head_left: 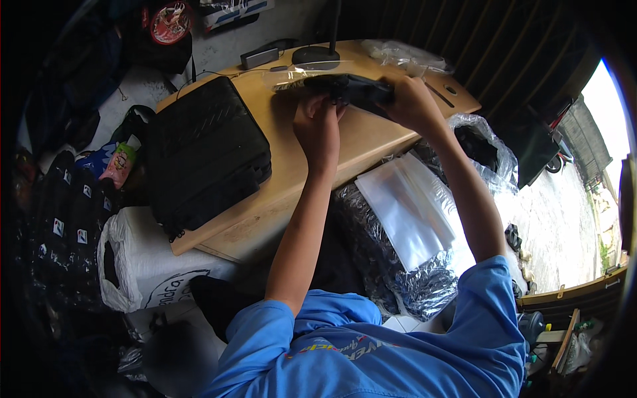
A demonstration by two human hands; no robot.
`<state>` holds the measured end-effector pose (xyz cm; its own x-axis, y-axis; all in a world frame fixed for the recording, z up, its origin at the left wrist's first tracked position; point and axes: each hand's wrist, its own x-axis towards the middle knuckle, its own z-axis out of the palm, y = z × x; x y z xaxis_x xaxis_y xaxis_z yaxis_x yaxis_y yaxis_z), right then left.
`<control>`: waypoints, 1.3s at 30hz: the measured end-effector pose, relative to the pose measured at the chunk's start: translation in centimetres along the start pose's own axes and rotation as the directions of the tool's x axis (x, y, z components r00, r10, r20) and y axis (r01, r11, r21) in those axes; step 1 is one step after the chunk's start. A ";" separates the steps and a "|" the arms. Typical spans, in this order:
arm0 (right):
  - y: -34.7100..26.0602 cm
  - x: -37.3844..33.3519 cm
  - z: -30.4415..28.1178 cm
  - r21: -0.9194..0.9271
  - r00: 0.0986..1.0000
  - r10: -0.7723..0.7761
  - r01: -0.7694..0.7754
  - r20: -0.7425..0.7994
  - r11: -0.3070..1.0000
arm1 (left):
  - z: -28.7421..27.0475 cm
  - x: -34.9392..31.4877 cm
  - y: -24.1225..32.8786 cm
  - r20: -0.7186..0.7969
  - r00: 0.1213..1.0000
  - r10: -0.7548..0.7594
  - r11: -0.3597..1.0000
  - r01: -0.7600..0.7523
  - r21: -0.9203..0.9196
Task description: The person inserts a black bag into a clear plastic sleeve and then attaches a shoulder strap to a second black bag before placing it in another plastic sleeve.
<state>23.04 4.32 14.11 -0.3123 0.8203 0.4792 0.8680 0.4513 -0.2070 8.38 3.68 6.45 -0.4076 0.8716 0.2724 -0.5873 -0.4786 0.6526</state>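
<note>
Long black item (366, 94) is held above wood-toned desk (292, 142) | end pinched by right hand (413, 105) | left hand (317, 123): grip indiscernible

Table (292, 146), one, light wood: standing beside a grey wall (242, 34).
Stand (316, 54), one, black, round-based: rising from the table's far edge.
Box (259, 58), one, small, dark, oblong: lying just left of the stand.
Round item (170, 23), one, red with pale markings, kind unclear: showing at upper left.
Packet (119, 166), one, pink and green: leaning near a blue packet (95, 158), left of the table.
Carrier bag (127, 265), one, white, dark-printed: slumping below the table's near left corner.
Slatted surface (464, 30), dark: curving behind the table.
Ground (554, 229), pale, sunlit: stretching outside at right.
</note>
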 end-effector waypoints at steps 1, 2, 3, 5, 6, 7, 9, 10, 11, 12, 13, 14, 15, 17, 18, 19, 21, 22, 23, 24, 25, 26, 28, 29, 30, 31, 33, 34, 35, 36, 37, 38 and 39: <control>-0.1 0.0 0.3 -0.049 0.999 -0.038 0.037 -0.022 0.998 | 0.0 0.1 0.1 0.004 1.000 0.000 0.997 0.000 0.077; 0.0 0.1 0.2 -0.049 0.999 -0.038 0.037 -0.022 0.998 | -0.1 0.2 0.2 0.009 1.000 -0.001 0.988 0.000 0.153; -0.5 0.3 -0.1 -0.037 1.000 -0.015 0.015 0.002 0.999 | -0.4 0.4 0.3 0.007 1.000 0.002 0.988 -0.003 0.155; -1.1 0.3 0.0 -0.023 1.000 0.004 -0.004 0.027 1.000 | -1.0 0.9 0.4 0.088 0.995 0.056 0.957 -0.078 0.281; -1.3 0.1 0.0 -0.043 1.000 -0.008 0.009 0.026 0.999 | -1.0 0.9 0.5 0.089 0.995 0.054 0.957 -0.077 0.280; -1.3 0.0 0.1 -0.063 0.999 -0.020 0.022 0.026 0.998 | -1.1 0.9 0.6 0.064 0.998 0.011 0.976 -0.025 0.216; -1.1 0.1 0.3 -0.059 1.000 -0.026 0.027 0.013 0.998 | -1.0 0.6 0.6 0.043 0.998 -0.037 0.988 0.031 0.149; -1.0 0.1 0.5 -0.053 0.999 -0.033 0.033 0.001 0.998 | -1.0 0.4 0.6 0.030 0.997 -0.073 0.993 0.069 0.098; -1.1 0.0 0.8 -0.055 1.000 -0.028 0.028 0.002 0.998 | -0.9 0.3 0.5 0.018 0.994 -0.109 0.993 0.108 0.046; -1.4 -0.1 1.1 -0.030 1.000 -0.018 0.018 -0.024 0.999 | -0.8 0.2 0.3 0.017 0.994 -0.112 0.993 0.111 0.047; -1.7 -0.2 1.5 -0.006 0.999 -0.008 0.007 -0.049 1.000 | -0.6 0.0 0.0 -0.003 0.995 -0.101 0.994 0.101 0.029; -2.0 -0.3 2.1 -0.006 0.999 -0.005 0.005 -0.047 1.000 | -0.5 -0.1 -0.2 -0.024 0.996 -0.091 0.996 0.091 0.011; -2.4 -0.3 2.7 -0.008 0.998 -0.022 0.021 -0.063 1.000 | -0.7 0.3 -0.2 -0.024 0.996 -0.091 0.996 0.091 0.012; -3.1 -0.5 3.3 -0.009 0.996 -0.039 0.039 -0.079 0.999 | -1.5 1.0 -0.1 -0.070 0.997 -0.041 0.992 0.032 -0.118; -3.5 -0.5 3.2 -0.020 0.998 -0.029 0.028 -0.061 0.999 | -2.1 1.3 -0.3 -0.071 0.997 -0.036 0.993 0.028 -0.118; -3.7 -0.5 3.2 -0.032 0.999 -0.019 0.017 -0.043 0.999 | -2.7 1.3 -0.4 -0.038 0.998 -0.041 0.997 0.039 -0.066; -3.8 -0.8 3.3 -0.030 0.998 -0.038 0.037 -0.054 0.999 | -3.2 1.1 -0.5 -0.006 0.999 -0.048 0.999 0.048 -0.010; -3.8 -0.9 3.4 -0.031 0.997 -0.053 0.051 -0.062 0.998 | -3.0 0.7 -0.5 -0.032 0.996 -0.081 0.996 0.080 -0.039; -3.8 -0.9 3.6 -0.028 0.997 -0.052 0.050 -0.062 0.998 | -2.9 0.4 -0.4 -0.058 0.992 -0.115 0.991 0.111 -0.068; -3.8 -0.9 3.8 -0.051 0.998 -0.039 0.036 -0.047 0.998 | -3.0 0.3 -0.4 -0.061 0.992 -0.114 0.992 0.110 -0.066; -3.9 -1.0 4.1 -0.075 0.999 -0.025 0.022 -0.032 0.997 | -3.1 0.2 -0.3 -0.082 0.987 -0.142 0.989 0.137 -0.061; -3.9 -1.2 4.4 -0.073 0.999 -0.026 0.023 -0.028 0.997 | -3.2 0.0 -0.3 -0.104 0.980 -0.169 0.985 0.164 -0.057; -3.5 -1.6 4.9 -0.136 1.000 -0.013 0.013 0.006 0.991 | -3.0 -0.8 -0.1 -0.116 0.975 -0.187 0.981 0.179 -0.077; -3.2 -1.9 5.0 -0.136 1.000 -0.012 0.013 0.010 0.991 | -2.8 -1.3 0.0 -0.125 0.971 -0.206 0.976 0.194 -0.098; -2.9 -2.2 5.1 -0.142 0.998 -0.062 0.057 -0.031 0.988 | -3.0 -1.7 -0.2 -0.130 0.970 -0.207 0.976 0.195 -0.098; -2.5 -2.7 5.0 -0.151 0.991 -0.110 0.099 -0.072 0.984 | -3.1 -2.1 -0.4 -0.070 0.981 -0.180 0.981 0.174 -0.081; -1.9 -3.9 4.6 -0.140 0.989 -0.131 0.121 -0.063 0.983 | -4.4 -2.8 -1.0 -0.014 0.988 -0.153 0.986 0.151 -0.067; -1.6 -4.3 4.3 -0.132 0.986 -0.154 0.145 -0.062 0.981 | -5.7 -2.8 -1.4 0.032 0.967 -0.254 0.945 0.255 -0.206; -1.4 -4.7 4.2 -0.135 0.985 -0.160 0.151 -0.061 0.979 | -7.0 -2.5 -1.9 0.094 0.934 -0.343 0.873 0.354 -0.335; -1.1 -5.4 4.2 -0.099 0.968 -0.234 0.226 -0.087 0.969 | -7.7 -2.3 -1.6 0.093 0.933 -0.347 0.871 0.357 -0.337; -0.9 -6.3 4.0 -0.064 0.946 -0.304 0.298 -0.112 0.952 | -8.5 -2.3 -1.0 0.116 0.864 -0.489 0.772 0.491 -0.403; -0.9 -7.0 3.8 -0.065 0.964 -0.267 0.267 0.010 0.961 | -8.7 -2.4 -0.8 0.150 0.774 -0.615 0.649 0.605 -0.461; -0.5 -7.5 4.0 -0.067 0.965 -0.260 0.261 0.017 0.963 | -8.0 -2.3 -0.5 0.149 0.768 -0.623 0.642 0.611 -0.463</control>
<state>23.39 -0.63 7.17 -0.5342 0.6803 0.5019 0.7802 0.6253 -0.0173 4.06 1.10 -0.15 0.1570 0.9833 -0.0918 -0.9501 0.1758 0.2577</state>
